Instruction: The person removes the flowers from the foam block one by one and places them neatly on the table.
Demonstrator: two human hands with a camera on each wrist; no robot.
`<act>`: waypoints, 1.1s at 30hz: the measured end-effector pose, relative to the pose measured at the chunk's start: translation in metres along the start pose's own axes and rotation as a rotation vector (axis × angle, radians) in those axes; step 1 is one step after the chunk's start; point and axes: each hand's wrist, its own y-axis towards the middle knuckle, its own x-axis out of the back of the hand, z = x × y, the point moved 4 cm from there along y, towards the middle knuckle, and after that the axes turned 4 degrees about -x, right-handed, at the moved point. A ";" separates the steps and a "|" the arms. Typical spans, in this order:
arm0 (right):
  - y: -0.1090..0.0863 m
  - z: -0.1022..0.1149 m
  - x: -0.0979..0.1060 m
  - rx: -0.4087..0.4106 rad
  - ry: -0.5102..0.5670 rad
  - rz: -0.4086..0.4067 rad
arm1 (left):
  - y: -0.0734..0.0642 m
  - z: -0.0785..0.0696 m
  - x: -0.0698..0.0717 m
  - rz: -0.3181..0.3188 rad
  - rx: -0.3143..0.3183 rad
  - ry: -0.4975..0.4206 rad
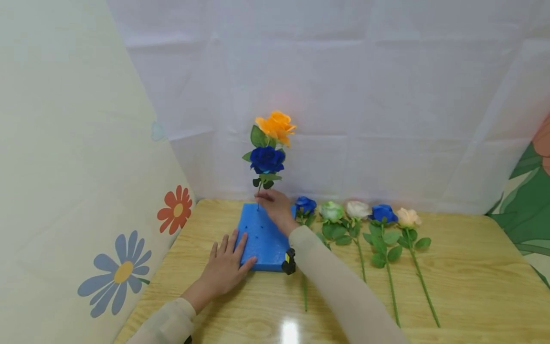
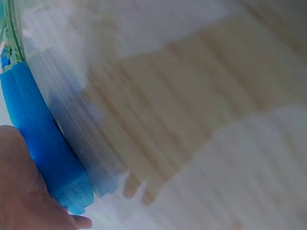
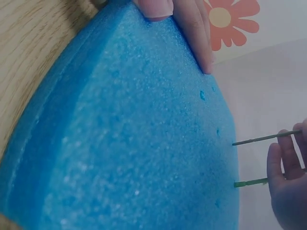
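Observation:
A blue foam block (image 1: 262,248) lies on the table. My left hand (image 1: 224,267) rests on its left side with fingers spread; in the right wrist view, left-hand fingers (image 3: 192,36) lie on the foam. At the block's far end, my right hand (image 1: 277,208) pinches the thin stem of an upright dark blue rose (image 1: 267,160). An orange rose (image 1: 276,126) stands right behind it, its stem mostly hidden. Two stems meet the foam in the right wrist view: a dark one (image 3: 256,140) between the fingers and a green one (image 3: 249,182) just beside.
Right of the block lie a blue rose (image 1: 305,204), a green-white rose (image 1: 332,211), a white rose (image 1: 358,209), another blue rose (image 1: 384,213) and a peach rose (image 1: 409,218), stems toward the front. Small holes (image 1: 256,237) dot the foam. A white cloth (image 1: 343,95) hangs behind the table.

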 end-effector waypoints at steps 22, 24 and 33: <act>-0.015 0.016 0.031 0.120 0.095 0.091 | 0.002 0.000 0.000 -0.013 -0.020 -0.011; -0.018 0.015 0.036 0.139 0.093 0.095 | 0.002 0.000 -0.001 -0.017 -0.022 -0.012; -0.033 0.010 0.056 0.186 0.076 0.054 | 0.002 0.000 0.000 -0.018 -0.015 -0.013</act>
